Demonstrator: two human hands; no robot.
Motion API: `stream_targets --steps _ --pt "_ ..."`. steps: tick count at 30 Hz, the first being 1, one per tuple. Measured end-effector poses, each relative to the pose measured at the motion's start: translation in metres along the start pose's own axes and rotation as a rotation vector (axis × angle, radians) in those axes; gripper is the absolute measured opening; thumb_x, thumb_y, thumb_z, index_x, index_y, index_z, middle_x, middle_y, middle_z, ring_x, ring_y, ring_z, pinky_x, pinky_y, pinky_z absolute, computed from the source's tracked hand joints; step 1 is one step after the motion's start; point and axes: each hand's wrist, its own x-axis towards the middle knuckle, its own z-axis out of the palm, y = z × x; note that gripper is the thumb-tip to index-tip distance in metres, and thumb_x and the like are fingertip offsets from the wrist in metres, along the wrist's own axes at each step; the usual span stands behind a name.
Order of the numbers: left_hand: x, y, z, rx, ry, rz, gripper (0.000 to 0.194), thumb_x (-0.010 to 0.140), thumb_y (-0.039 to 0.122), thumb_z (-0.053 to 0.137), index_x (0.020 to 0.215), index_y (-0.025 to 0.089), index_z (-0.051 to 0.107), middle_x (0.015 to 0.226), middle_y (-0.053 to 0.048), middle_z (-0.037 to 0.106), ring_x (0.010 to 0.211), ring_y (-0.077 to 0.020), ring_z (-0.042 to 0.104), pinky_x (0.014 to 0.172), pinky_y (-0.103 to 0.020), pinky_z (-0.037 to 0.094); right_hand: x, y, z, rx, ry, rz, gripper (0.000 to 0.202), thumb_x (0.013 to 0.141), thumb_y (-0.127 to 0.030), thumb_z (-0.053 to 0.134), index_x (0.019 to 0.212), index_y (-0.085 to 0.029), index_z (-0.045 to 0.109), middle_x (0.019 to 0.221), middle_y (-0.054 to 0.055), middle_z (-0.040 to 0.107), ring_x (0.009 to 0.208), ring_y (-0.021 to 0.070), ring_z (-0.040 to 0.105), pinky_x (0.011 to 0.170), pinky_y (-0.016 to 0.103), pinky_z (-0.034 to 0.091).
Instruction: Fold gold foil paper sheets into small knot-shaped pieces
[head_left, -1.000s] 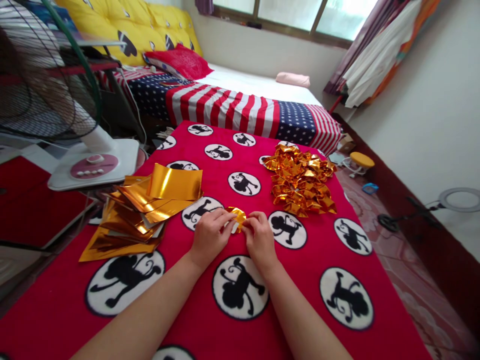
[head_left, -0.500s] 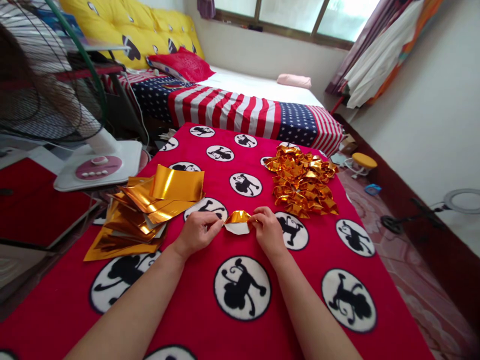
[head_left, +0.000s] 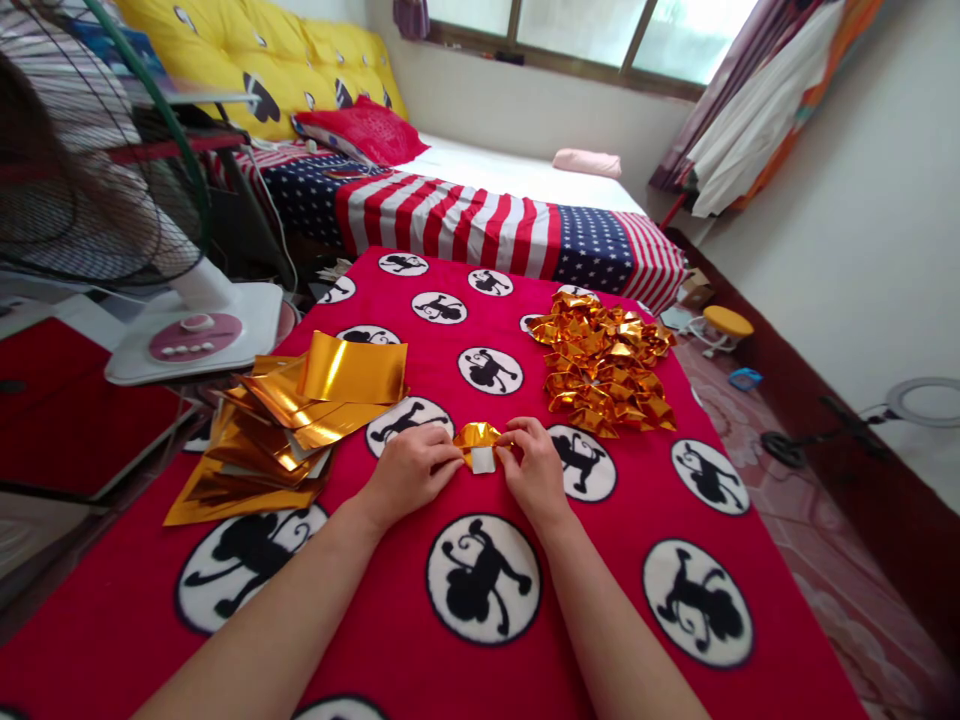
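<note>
Between my two hands is a small folded piece of gold foil paper, with a pale square of its underside showing at the front. My left hand pinches its left end, fingers closed. At the right end, the fingertips of my right hand are closed on the paper. A loose stack of flat gold sheets lies to the left of my left hand. Beyond my right hand sits a heap of folded gold pieces. All of it rests on a red cloth with monkey prints.
A fan with a white base stands at the left. Behind the cloth is a bed with a flag-patterned cover. On the floor at the right are a yellow stool and a ring-shaped stand.
My left hand has shifted slightly right and turned inward. The paper's wide white front flap now shows as a small pale square with gold at its sides.
</note>
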Motion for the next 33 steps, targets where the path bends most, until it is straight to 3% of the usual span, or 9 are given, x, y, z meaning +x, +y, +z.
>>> stream_targets --steps 8,13,18,24,33 --pt "0.000 0.014 0.003 0.111 -0.002 -0.022 0.013 0.086 0.023 0.059 0.086 0.021 0.071 0.086 -0.006 0.063 0.087 -0.0207 0.056 0.077 -0.036 0.043 -0.005 0.000 -0.001 -0.052 0.049 -0.028 0.013 0.083 -0.014 0.061 0.076 -0.021 0.069 0.086 0.005 0.056 0.086 0.0203 0.054 0.079 0.034 0.046" --pt "-0.002 0.017 0.010 0.099 -0.034 -0.004 0.020 0.090 0.020 0.052 0.090 0.021 0.072 0.089 -0.006 0.063 0.089 -0.0200 0.056 0.078 -0.035 0.044 -0.006 -0.001 -0.001 -0.062 0.013 -0.034 0.015 0.084 -0.014 0.058 0.077 -0.020 0.069 0.082 0.004 0.056 0.081 0.0190 0.054 0.075 0.033 0.045" --pt "-0.002 0.021 0.008 0.144 -0.008 -0.031 0.020 0.089 0.021 0.054 0.089 0.023 0.073 0.092 -0.007 0.061 0.092 -0.0216 0.054 0.080 -0.037 0.046 -0.009 -0.003 -0.006 -0.087 0.005 -0.095 0.014 0.081 -0.012 0.058 0.078 -0.020 0.069 0.094 0.006 0.059 0.091 0.0217 0.053 0.082 0.036 0.046" --pt "-0.003 0.025 0.008 0.123 0.049 -0.028 0.019 0.085 0.015 0.056 0.086 0.022 0.074 0.116 -0.008 0.058 0.110 -0.0257 0.051 0.094 -0.043 0.045 -0.009 0.000 -0.012 -0.107 -0.025 -0.150 0.018 0.079 -0.011 0.059 0.083 -0.022 0.072 0.104 0.007 0.061 0.099 0.0241 0.052 0.088 0.040 0.046" --pt "-0.006 0.015 0.020 -0.055 0.047 -0.026 0.020 0.086 0.012 0.055 0.092 0.019 0.072 0.108 -0.008 0.064 0.101 -0.0200 0.060 0.092 -0.036 0.051 -0.011 0.003 -0.015 -0.088 -0.097 -0.125 0.020 0.077 -0.012 0.063 0.090 -0.023 0.073 0.108 0.006 0.064 0.101 0.0243 0.053 0.089 0.041 0.045"
